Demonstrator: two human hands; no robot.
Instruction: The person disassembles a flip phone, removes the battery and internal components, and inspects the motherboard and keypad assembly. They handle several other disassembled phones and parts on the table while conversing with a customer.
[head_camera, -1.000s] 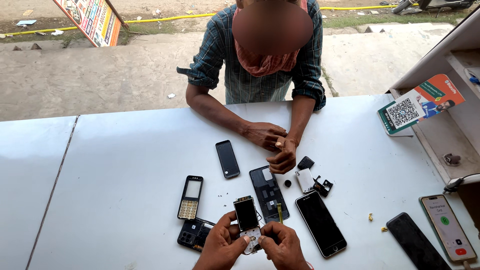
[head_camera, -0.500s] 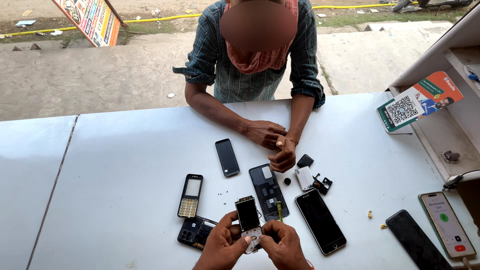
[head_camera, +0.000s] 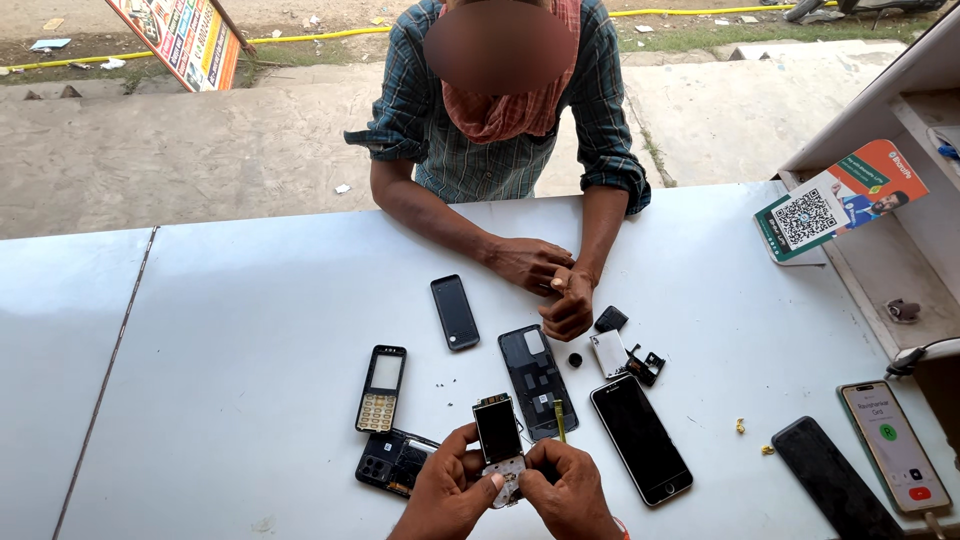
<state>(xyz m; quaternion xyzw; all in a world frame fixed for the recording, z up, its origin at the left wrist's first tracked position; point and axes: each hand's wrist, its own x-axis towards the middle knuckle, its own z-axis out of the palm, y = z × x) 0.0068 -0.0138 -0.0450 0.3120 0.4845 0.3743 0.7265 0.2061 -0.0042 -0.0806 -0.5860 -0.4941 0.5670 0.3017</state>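
Observation:
At the bottom edge my left hand (head_camera: 447, 495) and my right hand (head_camera: 572, 492) together hold a small opened keypad phone (head_camera: 499, 443), its dark screen up and bare board below. Just left lies its black back cover (head_camera: 392, 461). A keypad front frame (head_camera: 381, 388) rests further left. An opened smartphone body (head_camera: 536, 379) lies just beyond the held phone, with a thin yellow-tipped tool (head_camera: 560, 421) beside it.
A person in a checked shirt leans on the white counter (head_camera: 230, 330), hands (head_camera: 550, 285) clasped. Around lie a small black phone (head_camera: 454, 311), a black smartphone (head_camera: 640, 438), small parts (head_camera: 625, 352), a dark phone (head_camera: 834, 482), a lit phone (head_camera: 892, 446) and a code card (head_camera: 838, 203).

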